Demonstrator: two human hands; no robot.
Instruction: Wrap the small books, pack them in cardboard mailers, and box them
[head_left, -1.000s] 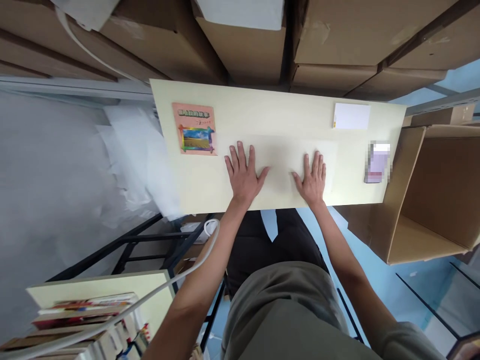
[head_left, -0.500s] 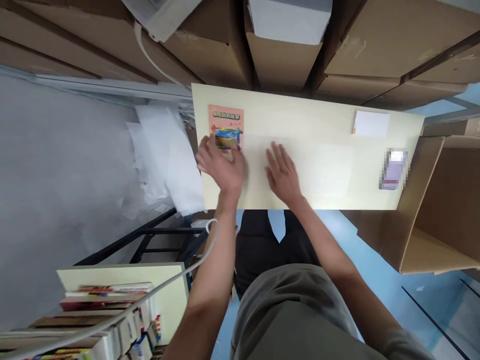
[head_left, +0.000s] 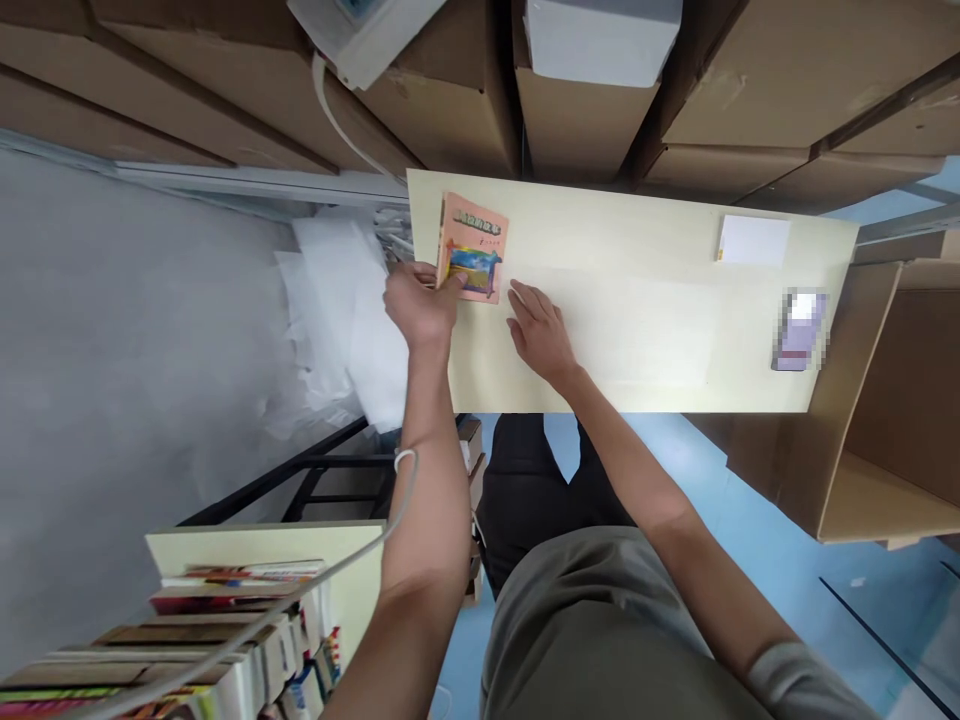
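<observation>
A small pink book (head_left: 486, 225) with a framed landscape picture on its cover is at the left end of the pale table (head_left: 637, 385). My left hand (head_left: 424, 305) grips its left edge, thumb on the cover and the other fingers at the spine side, partly hidden. That side of the book is tilted up, so the spine shows. Just right of the book's lower corner, my right hand (head_left: 541, 335) hovers at or on a thin whitish sheet (head_left: 645, 330), its fingers stretched out and holding nothing. Whether it touches the surface I cannot tell.
A white box (head_left: 754, 240) and a blurred purple item (head_left: 799, 330) lie at the table's right end. Cardboard boxes (head_left: 585, 125) line the back. An open carton (head_left: 862, 400) stands right. Books (head_left: 225, 630) fill a lower-left shelf, and a white cable (head_left: 360, 555) crosses my left arm.
My left hand has closed on the pink book and lifted its left side; the book now sits tilted. My right hand has moved left, closer to the book.
</observation>
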